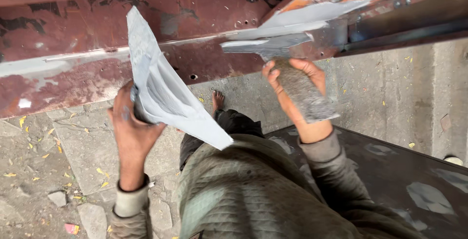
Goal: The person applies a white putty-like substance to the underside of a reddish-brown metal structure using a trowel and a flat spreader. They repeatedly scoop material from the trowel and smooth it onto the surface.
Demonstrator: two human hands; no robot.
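My left hand [130, 129] grips a folded grey sheet, stiff like paper or card smeared with filler [163, 90], which stands up and fans out to the right. My right hand [292, 90] is closed around a grey, gritty rubbing block [304, 95] and presses its top end against a rusty red metal beam [97, 34]. Pale grey filler patches [273, 44] cover the beam just above the block.
A dark metal panel [429, 190] with grey filler spots lies at the lower right. Below is a rough concrete floor [399, 92] with yellow leaves and stones [58, 197]. My bare foot [217, 100] and my quilted olive jacket [253, 195] fill the lower middle.
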